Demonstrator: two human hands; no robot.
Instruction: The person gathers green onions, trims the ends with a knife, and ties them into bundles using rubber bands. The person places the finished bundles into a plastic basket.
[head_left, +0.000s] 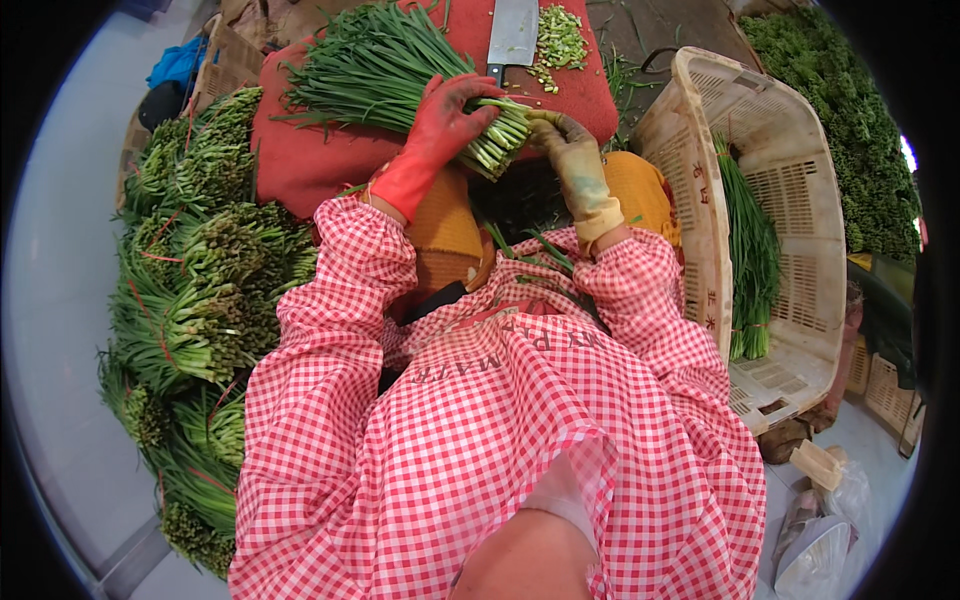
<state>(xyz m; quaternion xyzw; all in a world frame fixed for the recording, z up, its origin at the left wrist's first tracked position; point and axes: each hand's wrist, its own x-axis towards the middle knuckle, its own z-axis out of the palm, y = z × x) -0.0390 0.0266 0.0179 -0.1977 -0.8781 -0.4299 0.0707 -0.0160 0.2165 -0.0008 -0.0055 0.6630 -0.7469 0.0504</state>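
Observation:
My left hand (448, 124), in a red rubber glove, grips a large bundle of garlic chives (375, 71) near its pale cut stems. The leaves fan out to the left over a red cloth-covered board (289, 161). My right hand (574, 154), in a stained yellowish glove, has its curled fingertips at the stem ends; whether they pinch anything is hidden. A thin red strip shows by the stems. Just beyond my hands lies a cleaver (513, 34), its dark handle towards me, beside a heap of chopped stem ends (559, 37).
Tied chive bundles (217, 300) are piled at my left. At my right, a tilted white plastic crate (795, 187), bearing writing, holds another tied bunch (750, 247). Leafy greens (840, 120) lie beyond it. Plastic bags (821, 540) rest on the floor at lower right.

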